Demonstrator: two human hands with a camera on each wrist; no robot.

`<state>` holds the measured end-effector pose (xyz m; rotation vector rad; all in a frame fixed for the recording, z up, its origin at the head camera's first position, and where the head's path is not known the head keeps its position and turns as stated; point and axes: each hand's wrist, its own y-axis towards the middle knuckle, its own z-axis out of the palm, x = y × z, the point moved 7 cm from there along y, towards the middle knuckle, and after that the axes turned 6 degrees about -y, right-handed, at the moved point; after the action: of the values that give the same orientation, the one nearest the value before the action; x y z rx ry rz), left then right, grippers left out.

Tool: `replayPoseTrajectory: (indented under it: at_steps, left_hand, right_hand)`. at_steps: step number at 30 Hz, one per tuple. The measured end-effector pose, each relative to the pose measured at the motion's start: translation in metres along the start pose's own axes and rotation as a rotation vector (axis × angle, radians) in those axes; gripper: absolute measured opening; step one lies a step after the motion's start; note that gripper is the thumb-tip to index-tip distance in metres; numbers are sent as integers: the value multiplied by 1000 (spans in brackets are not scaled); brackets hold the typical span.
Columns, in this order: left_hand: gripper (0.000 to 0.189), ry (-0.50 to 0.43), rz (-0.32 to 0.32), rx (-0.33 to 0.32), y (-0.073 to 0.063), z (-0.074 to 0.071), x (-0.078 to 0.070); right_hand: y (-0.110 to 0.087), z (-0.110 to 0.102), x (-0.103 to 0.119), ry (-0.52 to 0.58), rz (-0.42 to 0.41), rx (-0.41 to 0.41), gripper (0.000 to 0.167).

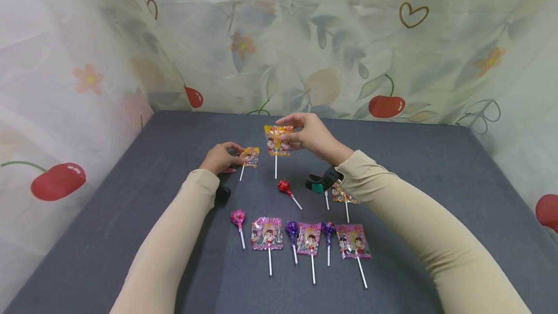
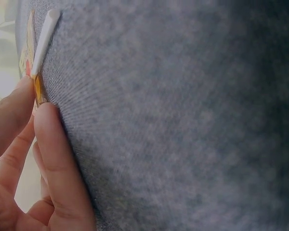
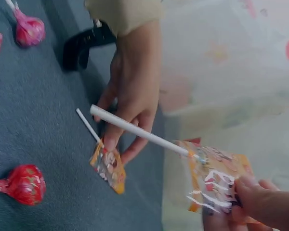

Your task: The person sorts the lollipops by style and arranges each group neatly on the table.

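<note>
My right hand pinches a lollipop in a flat yellow wrapper, raised above the table with its white stick pointing down. In the right wrist view, thumb and fingers press the wrapper from the side. To the left, my left hand pinches the edge of another yellow-wrapped lollipop low at the table surface. Its white stick shows in the left wrist view, thumb and finger meeting on the wrapper. Between the arms lies a red round lollipop, stick toward the lower right.
A front row holds a pink round lollipop, purple round lollipops and several pink-wrapped flat lollipops. More yellow-wrapped lollipops lie partly hidden under the right wrist's black strap. A patterned curtain hangs behind the dark table.
</note>
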<state>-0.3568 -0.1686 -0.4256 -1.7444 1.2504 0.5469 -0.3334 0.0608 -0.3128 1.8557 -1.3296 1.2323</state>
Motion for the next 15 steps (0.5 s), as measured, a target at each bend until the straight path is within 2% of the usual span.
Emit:
replayPoseTrajectory:
  at_steps: [6, 13, 15]
  left_hand:
    - [38, -1, 2, 5, 1, 0, 0]
    - [38, 3, 2, -6, 1, 0, 1]
    - [38, 4, 3, -8, 2, 0, 1]
  right_hand:
    - [20, 3, -9, 134, 59, -76, 35]
    - [40, 18, -38, 276, 113, -102, 40]
    - [45, 24, -46, 277, 128, -111, 40]
